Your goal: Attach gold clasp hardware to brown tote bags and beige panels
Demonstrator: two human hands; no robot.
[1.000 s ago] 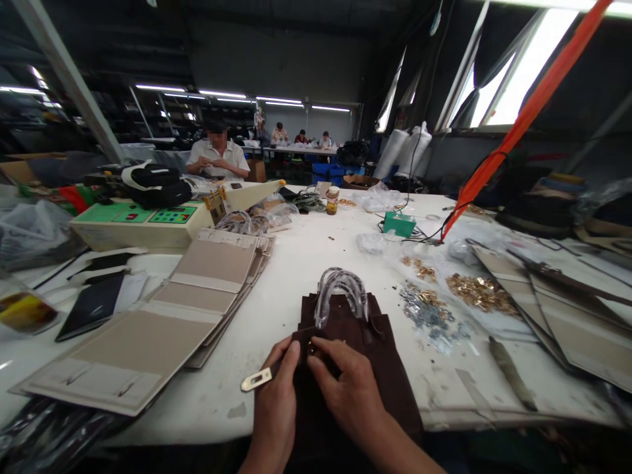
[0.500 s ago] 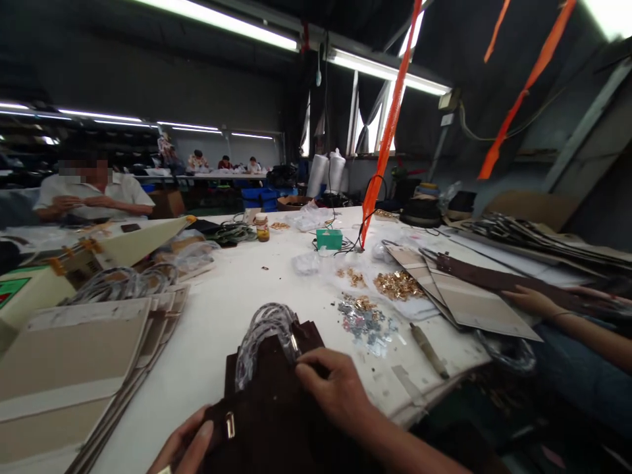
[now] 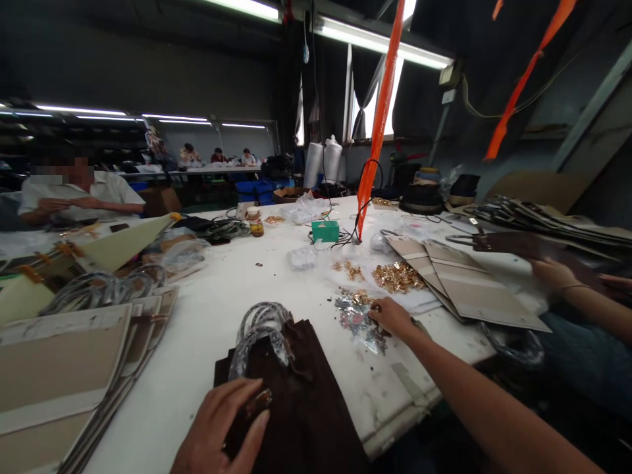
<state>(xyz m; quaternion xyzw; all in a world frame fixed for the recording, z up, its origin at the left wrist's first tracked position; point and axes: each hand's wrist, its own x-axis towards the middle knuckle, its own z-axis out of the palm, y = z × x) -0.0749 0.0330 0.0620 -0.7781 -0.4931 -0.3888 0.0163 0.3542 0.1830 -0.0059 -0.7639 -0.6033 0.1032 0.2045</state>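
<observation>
A dark brown bag (image 3: 301,401) lies on the white table (image 3: 237,296) right in front of me, its plastic-wrapped handles (image 3: 259,329) pointing away. My left hand (image 3: 222,424) rests on the bag's near left corner, fingers closed around a small metal clasp. My right hand (image 3: 392,317) reaches out to the right, fingers curled onto a pile of silver and gold metal fittings (image 3: 358,316). Whether it holds a piece is hidden.
Stacked beige bag panels (image 3: 59,368) lie at left, more panels (image 3: 464,289) at right beside a heap of gold fittings (image 3: 397,276). Another person's hand (image 3: 555,273) works at right. A seated person (image 3: 74,194) is at far left. An orange strap (image 3: 378,125) hangs over a green box (image 3: 324,230).
My right hand left the bag's handles and moved right to the pile of fittings. My left hand shifted up onto the bag. The view turned right.
</observation>
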